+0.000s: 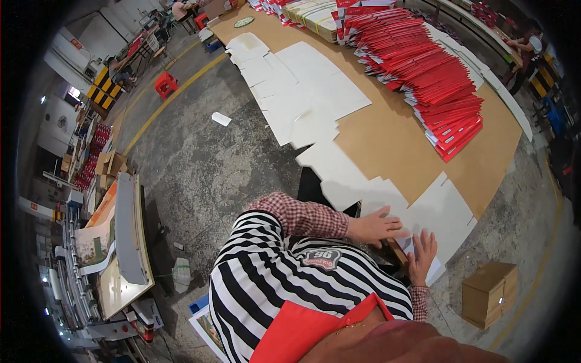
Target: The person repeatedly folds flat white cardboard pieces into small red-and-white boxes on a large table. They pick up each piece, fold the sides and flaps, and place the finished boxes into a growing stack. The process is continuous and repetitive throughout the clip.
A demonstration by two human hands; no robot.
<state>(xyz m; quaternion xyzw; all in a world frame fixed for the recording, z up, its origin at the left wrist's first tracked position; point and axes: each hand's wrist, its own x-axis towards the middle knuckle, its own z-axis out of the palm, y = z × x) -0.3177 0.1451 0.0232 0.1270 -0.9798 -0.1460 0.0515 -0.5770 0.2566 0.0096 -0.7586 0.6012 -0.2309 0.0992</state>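
My left hand (378,228) reaches across my body to the near edge of the table, its fingers stretched out and holding nothing I can see. Beside it, my right hand (422,259) has its fingers apart against the near edge of a white board sheet (442,209). Both palms are partly hidden. Notched white sheets (315,78) lie along the table's left side. A long fanned row of flat red packets (423,72) lies farther up the brown tabletop (387,142).
A brown cardboard box (489,293) stands on the floor at the right. To the left are a machine with rollers (78,272) and a red stool (165,85). A bundle of yellowish sheets (311,17) lies at the table's far end. Other people (532,45) work in the background.
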